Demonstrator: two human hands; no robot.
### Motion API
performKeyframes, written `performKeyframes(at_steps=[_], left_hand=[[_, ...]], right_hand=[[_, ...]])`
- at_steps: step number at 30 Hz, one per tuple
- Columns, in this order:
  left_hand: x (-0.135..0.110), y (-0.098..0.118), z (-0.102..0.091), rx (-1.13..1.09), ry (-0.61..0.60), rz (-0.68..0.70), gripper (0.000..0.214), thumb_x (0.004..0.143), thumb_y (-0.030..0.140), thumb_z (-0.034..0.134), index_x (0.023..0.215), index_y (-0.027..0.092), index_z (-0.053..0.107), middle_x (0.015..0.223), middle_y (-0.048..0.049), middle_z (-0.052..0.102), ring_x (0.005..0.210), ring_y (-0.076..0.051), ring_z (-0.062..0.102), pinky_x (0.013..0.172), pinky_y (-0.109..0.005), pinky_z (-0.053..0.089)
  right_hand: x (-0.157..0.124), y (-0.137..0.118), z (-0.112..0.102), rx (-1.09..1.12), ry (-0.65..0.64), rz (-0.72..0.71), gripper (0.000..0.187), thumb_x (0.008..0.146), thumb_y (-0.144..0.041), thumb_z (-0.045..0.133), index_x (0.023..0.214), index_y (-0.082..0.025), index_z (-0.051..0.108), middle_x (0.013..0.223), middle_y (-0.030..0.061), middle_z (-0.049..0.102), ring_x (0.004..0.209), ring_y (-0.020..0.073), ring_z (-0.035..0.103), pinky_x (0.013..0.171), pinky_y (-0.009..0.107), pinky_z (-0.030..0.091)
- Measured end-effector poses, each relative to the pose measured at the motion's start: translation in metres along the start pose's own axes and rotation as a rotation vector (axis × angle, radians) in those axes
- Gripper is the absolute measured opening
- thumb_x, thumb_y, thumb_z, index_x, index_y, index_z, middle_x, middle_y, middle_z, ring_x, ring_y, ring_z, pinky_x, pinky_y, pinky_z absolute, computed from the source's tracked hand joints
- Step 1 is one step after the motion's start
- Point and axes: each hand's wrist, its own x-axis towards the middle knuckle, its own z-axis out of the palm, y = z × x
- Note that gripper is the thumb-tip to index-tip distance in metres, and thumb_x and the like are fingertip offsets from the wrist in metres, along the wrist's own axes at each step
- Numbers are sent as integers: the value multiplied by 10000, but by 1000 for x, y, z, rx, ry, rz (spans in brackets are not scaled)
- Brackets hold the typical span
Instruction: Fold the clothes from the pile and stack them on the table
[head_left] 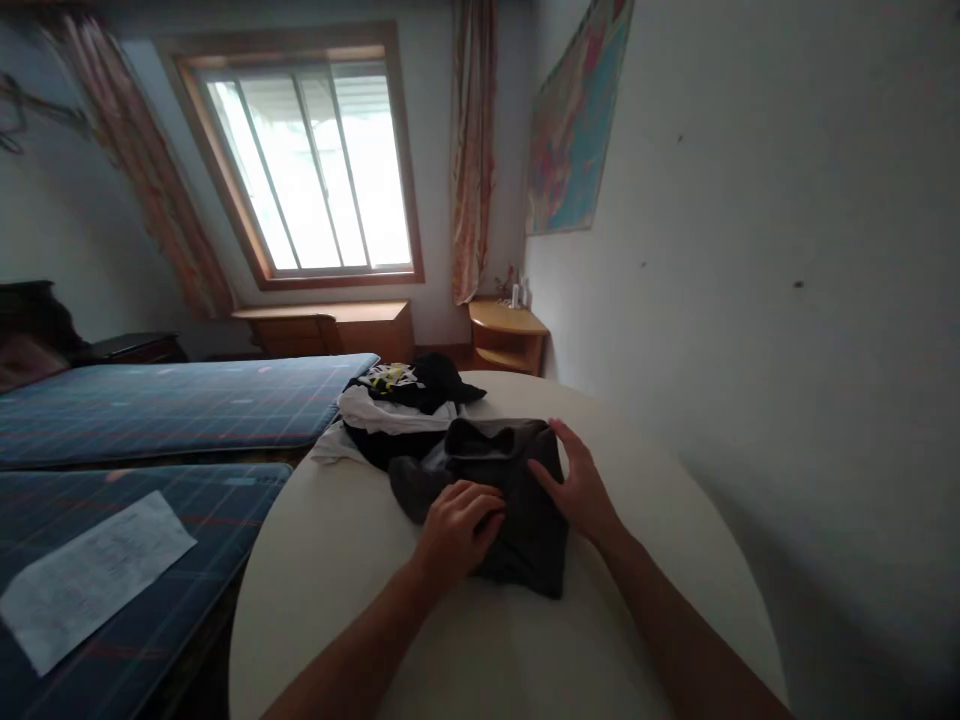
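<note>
Far to my left, a white sheet (101, 575) is lying on the nearer blue plaid mattress (217, 500), and a second mattress (187, 400) is stretching out behind it. Rightward, black and white clothes (397, 410) are sitting in a heap at the far left part of the round pale table (300, 600). My left hand (459, 525) is resting on a dark grey garment (525, 540), fingers curling inward; I cannot tell whether they are pinching any cloth. The garment is lying before me on the table, just beside the heap. My right hand (589, 495) is touching its right edge, thumb and forefinger standing apart; whether they are gripping it, I cannot tell. Beyond, a colourful map (577, 120) is hanging on the right-hand wall (750, 200).
</note>
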Motion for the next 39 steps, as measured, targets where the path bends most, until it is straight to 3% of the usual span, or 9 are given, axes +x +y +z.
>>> performKeyframes(at_steps=[3, 9, 17, 21, 25, 28, 33, 36, 39], left_hand=[[-1, 8, 0, 4, -44, 117, 111, 909, 203, 599, 989, 230, 670, 1015, -43, 745, 873, -186, 666, 805, -344, 537], [-2, 6, -8, -132, 3, 30, 278, 934, 188, 522, 1199, 214, 602, 1184, -94, 689, 1077, -202, 646, 935, -348, 526], [-5, -29, -7, 15, -6, -402, 398, 950, 319, 516, 1327, 201, 565, 1278, -117, 645, 1215, -281, 566, 1063, -500, 422], [-6, -34, -3, -59, -53, -467, 235, 897, 262, 584, 1107, 189, 658, 1057, -86, 703, 1004, -251, 645, 941, -432, 492], [-4, -32, -4, -59, 36, -413, 137, 924, 229, 566, 956, 217, 698, 903, -41, 668, 890, -207, 628, 842, -361, 504], [-4, -33, -8, 23, 208, -332, 159, 931, 262, 601, 1015, 247, 736, 915, -39, 624, 890, -192, 593, 815, -332, 501], [-5, -27, -13, 34, 302, -100, 214, 934, 210, 619, 1116, 258, 721, 832, -8, 569, 758, -133, 564, 702, -254, 489], [-4, -15, -14, 49, 248, 86, 263, 920, 184, 636, 1158, 281, 694, 835, 0, 591, 746, -124, 570, 721, -252, 495], [-2, -7, -14, 68, 210, 50, 346, 917, 217, 632, 1255, 291, 627, 1043, -54, 639, 959, -183, 614, 887, -339, 506]], right_hand=[[1, 4, -3, 3, -36, -43, 591, 826, -538, 664, 1325, -238, 566, 1491, 128, 469, 1410, 315, 370, 1167, 544, 284], [3, 13, -8, 217, -142, 189, 315, 912, -508, 534, 996, -231, 657, 1065, 65, 710, 993, 250, 650, 964, 474, 474], [12, 38, -29, 425, 185, 405, 416, 858, -610, 570, 970, -210, 603, 859, 48, 682, 799, 218, 633, 707, 341, 515], [13, 63, -36, 284, 313, 503, 418, 825, -597, 587, 942, -197, 606, 863, 78, 690, 809, 247, 646, 724, 385, 532], [11, 60, -39, 129, 415, 378, 488, 809, -491, 613, 1173, -170, 563, 1179, 164, 650, 1052, 298, 630, 905, 483, 510], [6, 31, -36, -28, 301, 144, 516, 858, -432, 567, 1313, -193, 528, 1369, 159, 557, 1259, 309, 522, 1048, 530, 419], [-5, -20, -22, -101, -188, -163, 548, 871, -417, 615, 1388, -265, 517, 1368, 86, 593, 1443, 304, 325, 1179, 574, 209], [-5, -22, -22, -58, -274, -127, 276, 877, -323, 567, 1123, -260, 674, 1142, 53, 713, 1309, 299, 507, 1178, 596, 155], [1, -6, -37, 128, -174, 24, 206, 855, -309, 512, 958, -238, 676, 1089, 61, 726, 1075, 264, 646, 1075, 499, 372]])
